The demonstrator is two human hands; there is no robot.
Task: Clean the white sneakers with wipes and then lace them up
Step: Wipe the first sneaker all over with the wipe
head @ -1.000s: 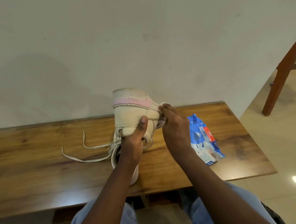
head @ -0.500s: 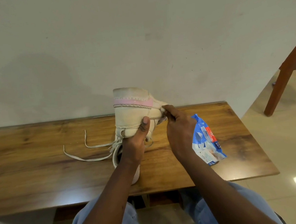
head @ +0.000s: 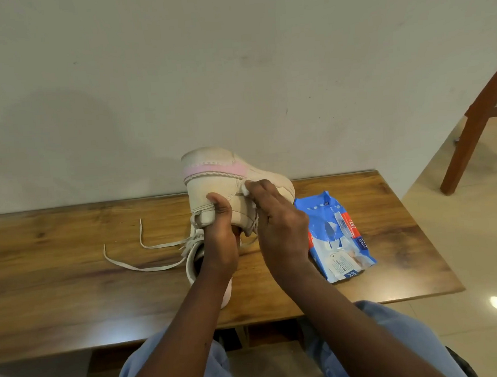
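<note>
- A plain pale wall [head: 233, 71] fills the upper half of the view, meeting the far edge of the table.
- The wooden table [head: 56, 275] runs across the middle, its brown grain bare on the left side.
- A tiled floor [head: 480, 245] shows to the right, with a bright spot of reflected light on it.
- A reddish wooden chair leg [head: 470, 134] slants down at the far right edge.
- Two knees in light blue trousers [head: 398, 331] sit below the near table edge.
- A white sneaker [head: 212, 188] with a pink band is held up off the table, its sole side turned toward the wall.
- A second white sneaker [head: 192, 268] lies on the table under the left wrist, mostly hidden.
- A blue pack of wipes [head: 336, 235] lies flat on the table just right of the right hand.
- The left hand [head: 220, 237] grips the raised sneaker, thumb pressed on its outside and fingers apparently curled inside the opening.
- The right hand [head: 279, 227] is closed around a small white wipe [head: 246, 190], fingertips pressing it against the sneaker's side.
- Loose white laces [head: 147, 266] trail left across the table from the lower sneaker.
</note>
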